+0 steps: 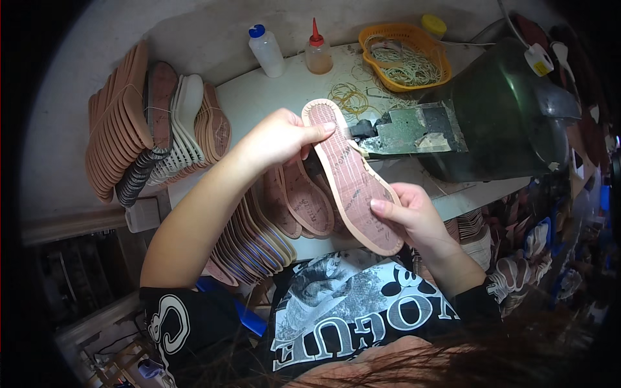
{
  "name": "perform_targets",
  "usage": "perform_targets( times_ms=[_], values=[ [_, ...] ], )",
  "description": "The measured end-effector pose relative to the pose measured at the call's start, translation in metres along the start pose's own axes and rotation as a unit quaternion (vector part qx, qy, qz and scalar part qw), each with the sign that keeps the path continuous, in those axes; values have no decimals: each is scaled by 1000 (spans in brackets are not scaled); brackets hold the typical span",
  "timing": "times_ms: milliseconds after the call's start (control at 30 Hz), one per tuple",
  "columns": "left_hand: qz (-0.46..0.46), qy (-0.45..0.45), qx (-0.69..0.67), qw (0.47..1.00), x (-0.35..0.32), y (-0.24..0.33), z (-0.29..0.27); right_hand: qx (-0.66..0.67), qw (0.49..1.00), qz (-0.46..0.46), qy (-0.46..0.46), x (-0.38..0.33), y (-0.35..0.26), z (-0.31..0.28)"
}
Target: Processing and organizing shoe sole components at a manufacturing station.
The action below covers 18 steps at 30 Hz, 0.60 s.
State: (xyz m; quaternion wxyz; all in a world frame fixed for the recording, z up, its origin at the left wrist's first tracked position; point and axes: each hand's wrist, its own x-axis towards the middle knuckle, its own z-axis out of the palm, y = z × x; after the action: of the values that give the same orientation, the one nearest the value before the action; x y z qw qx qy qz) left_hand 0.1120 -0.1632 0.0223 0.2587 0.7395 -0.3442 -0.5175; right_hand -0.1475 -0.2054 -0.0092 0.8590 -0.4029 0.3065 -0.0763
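Observation:
Between my two hands is one pinkish-brown insole [352, 178] with a pale folded edge, tilted with its narrow end up and left. My left hand [288, 137] pinches it near that end, thumb on the face. Lower right, my right hand [414, 213] grips the wide end, thumb on top and fingers underneath. The insole's right edge is beside the small head of a green machine [414, 129], where a strip of edging seems to come loose; whether they touch I cannot tell. Under my left wrist lie more insoles [304, 197] on the white table.
Bundled insoles [119, 129] are stacked at the left, and a row of insoles [249, 242] stands at the near edge. A blue-capped bottle [266, 52], a red-tipped bottle [318, 55] and a yellow basket [406, 58] of rubber bands stand at the back.

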Motion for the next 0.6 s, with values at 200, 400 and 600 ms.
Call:
perform_targets(
  times_ms=[200,400,600],
  values=[
    [64,89,-47,993,32,-10,-9,96,991,-64,-63,35,7,22],
    [198,144,-228,942,-13,-44,4,-47,993,-37,-103,25,25,52],
    [146,353,-202,902,-61,-180,9,-405,868,-287,-11,56,79,47]
  ],
)
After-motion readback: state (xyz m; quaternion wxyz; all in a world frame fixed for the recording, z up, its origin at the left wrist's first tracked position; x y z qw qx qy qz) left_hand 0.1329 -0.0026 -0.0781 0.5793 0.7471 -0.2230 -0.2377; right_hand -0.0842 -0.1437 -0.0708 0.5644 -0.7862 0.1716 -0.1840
